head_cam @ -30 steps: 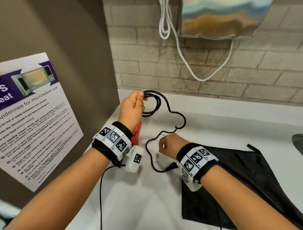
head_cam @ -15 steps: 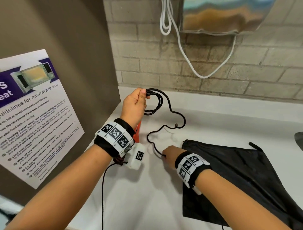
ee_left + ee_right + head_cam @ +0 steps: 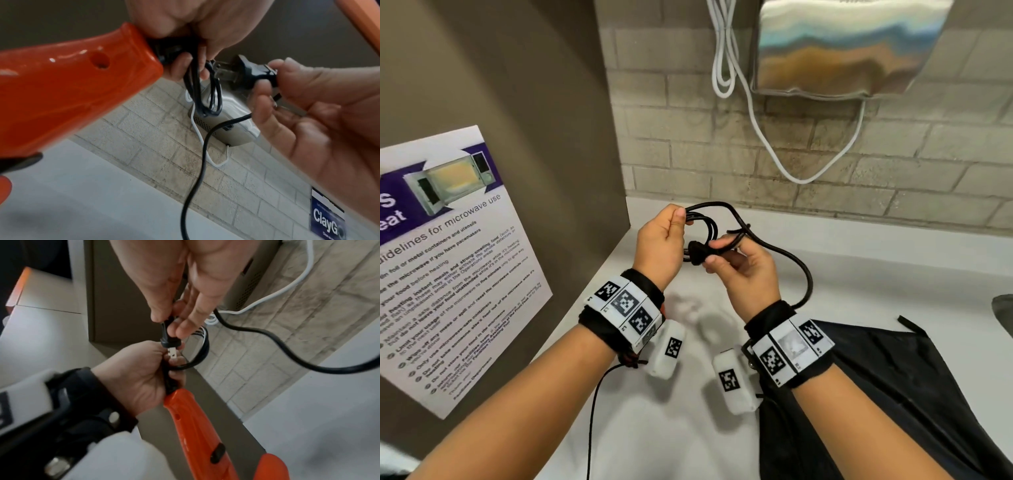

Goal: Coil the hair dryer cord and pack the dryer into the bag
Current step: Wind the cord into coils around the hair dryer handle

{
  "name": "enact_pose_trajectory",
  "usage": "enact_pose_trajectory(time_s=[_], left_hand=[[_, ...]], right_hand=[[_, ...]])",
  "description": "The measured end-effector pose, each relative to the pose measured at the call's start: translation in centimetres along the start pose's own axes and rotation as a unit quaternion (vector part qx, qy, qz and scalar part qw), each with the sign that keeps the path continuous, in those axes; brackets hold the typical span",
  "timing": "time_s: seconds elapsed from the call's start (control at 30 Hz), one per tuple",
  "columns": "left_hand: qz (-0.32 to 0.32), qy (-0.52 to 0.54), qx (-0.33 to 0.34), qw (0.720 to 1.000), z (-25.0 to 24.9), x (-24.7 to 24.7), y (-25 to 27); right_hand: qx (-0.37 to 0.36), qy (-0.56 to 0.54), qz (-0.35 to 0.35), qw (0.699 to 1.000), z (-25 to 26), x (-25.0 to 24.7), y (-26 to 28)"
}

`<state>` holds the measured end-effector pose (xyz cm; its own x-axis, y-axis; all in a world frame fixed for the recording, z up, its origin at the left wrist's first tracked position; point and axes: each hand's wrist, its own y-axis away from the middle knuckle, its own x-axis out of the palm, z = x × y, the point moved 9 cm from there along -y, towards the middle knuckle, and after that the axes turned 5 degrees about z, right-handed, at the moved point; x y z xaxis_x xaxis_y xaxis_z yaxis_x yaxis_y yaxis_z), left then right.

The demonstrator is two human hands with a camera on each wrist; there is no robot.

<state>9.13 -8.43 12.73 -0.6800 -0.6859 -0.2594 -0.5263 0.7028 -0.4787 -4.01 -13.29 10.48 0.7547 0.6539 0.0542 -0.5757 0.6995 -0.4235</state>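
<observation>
My left hand (image 3: 659, 241) grips the coiled loops of the black cord (image 3: 710, 231) above the white counter, at the top of the orange hair dryer handle (image 3: 68, 91) (image 3: 191, 417), which hangs below the fist. My right hand (image 3: 743, 263) pinches the black plug (image 3: 697, 251) (image 3: 252, 73) (image 3: 169, 337) between thumb and fingers, right beside the left hand. A slack loop of cord (image 3: 803, 270) swings out to the right. The black bag (image 3: 893, 394) lies flat on the counter at the right, under my right forearm.
A steel hand dryer (image 3: 849, 48) with a white cable (image 3: 756, 126) hangs on the brick wall behind. A brown side panel with a microwave poster (image 3: 445, 260) closes off the left. The white counter (image 3: 688, 428) runs toward me between my arms.
My right hand has left the counter, picked up the plug end and lifted it up to the coil in my left hand. The cord that lay on the counter now hangs as one loop.
</observation>
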Motion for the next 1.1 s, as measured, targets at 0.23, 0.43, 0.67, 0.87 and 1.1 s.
enact_pose_trajectory(time_s=[0.23, 0.43, 0.67, 0.87, 1.1], left_hand=[[0.053, 0.077, -0.024, 0.995, 0.6, 0.8, 0.1], [0.068, 0.125, -0.054, 0.988, 0.2, 1.3, 0.7], [0.072, 0.182, -0.085, 0.977, 0.2, 1.6, 1.2], [0.067, 0.198, -0.098, 0.973, 0.3, 1.0, 0.8], [0.075, 0.249, -0.144, 0.955, 1.0, 0.4, 0.6]], right_hand=[[-0.015, 0.047, -0.054, 0.997, -0.1, 0.0, -1.7], [-0.07, 0.29, -0.106, 0.949, 0.9, -0.1, -2.0], [-0.105, 0.315, -0.156, 0.93, 0.8, -0.2, -1.8], [-0.108, 0.251, -0.123, 0.954, 1.1, 0.3, -2.4], [-0.08, 0.233, -0.022, 0.969, -0.1, 1.9, -3.2]])
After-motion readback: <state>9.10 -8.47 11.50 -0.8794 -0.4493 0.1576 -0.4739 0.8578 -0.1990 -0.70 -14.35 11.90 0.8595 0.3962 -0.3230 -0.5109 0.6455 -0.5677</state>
